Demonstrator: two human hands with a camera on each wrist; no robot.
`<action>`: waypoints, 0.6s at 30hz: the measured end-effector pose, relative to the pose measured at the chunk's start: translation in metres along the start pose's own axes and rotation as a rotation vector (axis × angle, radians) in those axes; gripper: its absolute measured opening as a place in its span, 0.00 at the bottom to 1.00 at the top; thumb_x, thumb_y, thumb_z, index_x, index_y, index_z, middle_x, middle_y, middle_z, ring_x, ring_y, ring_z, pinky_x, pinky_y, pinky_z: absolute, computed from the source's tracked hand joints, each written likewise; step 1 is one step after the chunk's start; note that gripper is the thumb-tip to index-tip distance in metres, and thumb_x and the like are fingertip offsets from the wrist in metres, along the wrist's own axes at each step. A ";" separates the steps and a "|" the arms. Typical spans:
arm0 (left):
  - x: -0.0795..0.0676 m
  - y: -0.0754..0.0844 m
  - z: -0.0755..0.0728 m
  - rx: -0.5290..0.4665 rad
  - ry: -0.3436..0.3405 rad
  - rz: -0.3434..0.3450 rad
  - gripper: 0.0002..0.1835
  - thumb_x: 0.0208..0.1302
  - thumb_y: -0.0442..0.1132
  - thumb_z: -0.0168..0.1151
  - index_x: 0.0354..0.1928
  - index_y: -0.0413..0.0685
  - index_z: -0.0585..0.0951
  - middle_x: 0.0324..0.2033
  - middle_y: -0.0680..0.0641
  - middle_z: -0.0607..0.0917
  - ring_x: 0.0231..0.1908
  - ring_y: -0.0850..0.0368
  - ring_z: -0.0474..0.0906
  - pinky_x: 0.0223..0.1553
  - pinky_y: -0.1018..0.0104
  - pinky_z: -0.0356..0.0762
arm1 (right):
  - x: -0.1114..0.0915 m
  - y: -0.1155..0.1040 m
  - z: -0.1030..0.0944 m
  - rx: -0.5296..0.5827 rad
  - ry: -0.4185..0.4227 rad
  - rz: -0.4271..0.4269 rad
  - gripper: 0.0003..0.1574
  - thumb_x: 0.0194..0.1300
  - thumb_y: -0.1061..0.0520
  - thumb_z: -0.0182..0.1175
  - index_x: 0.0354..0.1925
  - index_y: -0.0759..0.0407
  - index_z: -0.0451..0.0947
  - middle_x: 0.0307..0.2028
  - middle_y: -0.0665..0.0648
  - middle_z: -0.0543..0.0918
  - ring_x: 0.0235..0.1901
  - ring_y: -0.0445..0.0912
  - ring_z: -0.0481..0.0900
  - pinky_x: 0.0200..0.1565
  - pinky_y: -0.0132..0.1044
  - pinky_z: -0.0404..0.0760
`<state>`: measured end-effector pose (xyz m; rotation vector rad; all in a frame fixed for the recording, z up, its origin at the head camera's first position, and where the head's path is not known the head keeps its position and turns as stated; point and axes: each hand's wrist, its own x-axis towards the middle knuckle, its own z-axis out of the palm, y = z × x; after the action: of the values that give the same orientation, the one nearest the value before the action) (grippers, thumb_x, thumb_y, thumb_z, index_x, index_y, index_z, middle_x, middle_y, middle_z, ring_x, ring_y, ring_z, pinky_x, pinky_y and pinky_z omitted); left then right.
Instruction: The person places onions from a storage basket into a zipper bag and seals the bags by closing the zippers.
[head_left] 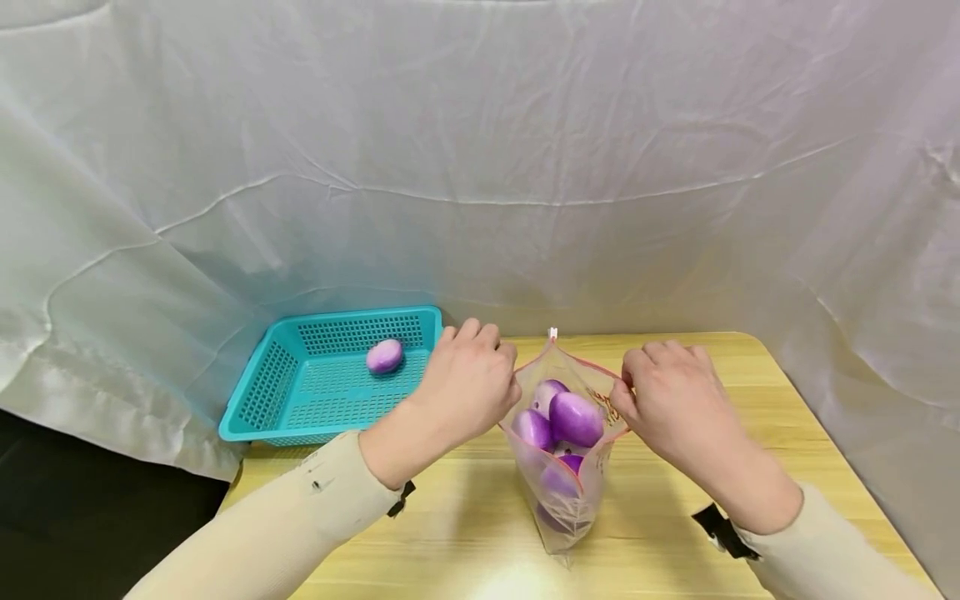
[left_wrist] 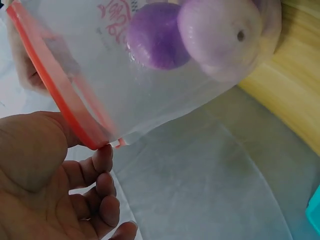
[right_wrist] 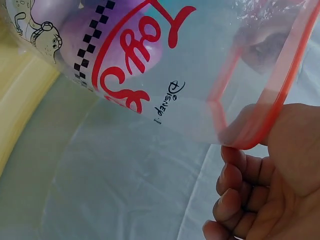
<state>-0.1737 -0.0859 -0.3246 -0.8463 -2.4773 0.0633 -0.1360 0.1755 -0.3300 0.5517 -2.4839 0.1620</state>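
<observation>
A translucent zip bag (head_left: pixel 551 508) with a red-edged mouth stands on the table, its white slider at the far end of the opening. Several shiny purple-and-white round pieces (head_left: pixel 576 419) lie inside; one pale piece (left_wrist: pixel 220 37) shows a small dark dimple in the left wrist view. My left hand (head_left: pixel 474 379) pinches the left side of the rim between thumb and forefinger. On the opposite side my right hand (head_left: pixel 671 400) pinches the rim likewise, so the mouth is spread apart. Red lettering (right_wrist: pixel 137 50) marks the bag's side in the right wrist view.
At the left stands a turquoise plastic basket (head_left: pixel 258 375) with mesh walls, holding one purple-and-white piece (head_left: pixel 385 356) of the same kind. A light wood table (head_left: pixel 720 367) lies beneath. Grey-white cloth (head_left: pixel 480 150) hangs behind it and along the sides.
</observation>
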 end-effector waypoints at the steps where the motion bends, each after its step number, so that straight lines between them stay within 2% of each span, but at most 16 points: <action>1: 0.000 0.000 0.001 0.002 -0.005 -0.001 0.13 0.63 0.44 0.66 0.23 0.52 0.75 0.25 0.52 0.72 0.30 0.52 0.67 0.31 0.61 0.56 | 0.000 0.000 0.001 -0.005 0.018 -0.013 0.11 0.58 0.59 0.58 0.21 0.52 0.69 0.20 0.48 0.67 0.24 0.50 0.68 0.33 0.46 0.62; 10: -0.001 -0.001 0.006 0.025 0.027 0.002 0.13 0.63 0.44 0.67 0.23 0.52 0.76 0.25 0.52 0.72 0.30 0.52 0.67 0.31 0.61 0.58 | 0.001 -0.002 0.007 -0.048 0.154 -0.156 0.15 0.64 0.58 0.45 0.21 0.53 0.58 0.20 0.48 0.56 0.21 0.48 0.57 0.30 0.41 0.54; 14: -0.001 -0.002 0.008 0.027 0.046 0.009 0.14 0.63 0.43 0.67 0.23 0.52 0.75 0.25 0.52 0.72 0.30 0.52 0.66 0.31 0.61 0.56 | 0.000 -0.003 0.008 -0.037 0.182 -0.170 0.14 0.65 0.58 0.43 0.21 0.54 0.58 0.21 0.47 0.54 0.22 0.47 0.55 0.30 0.40 0.54; 18: -0.001 -0.004 0.011 0.017 0.114 0.028 0.15 0.63 0.43 0.65 0.21 0.52 0.72 0.24 0.52 0.71 0.29 0.52 0.66 0.31 0.61 0.56 | -0.002 -0.003 0.008 -0.030 0.179 -0.162 0.14 0.64 0.58 0.44 0.22 0.54 0.59 0.21 0.47 0.54 0.22 0.48 0.56 0.30 0.41 0.55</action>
<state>-0.1803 -0.0884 -0.3337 -0.8532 -2.3559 0.0441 -0.1375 0.1718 -0.3375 0.6921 -2.2543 0.1057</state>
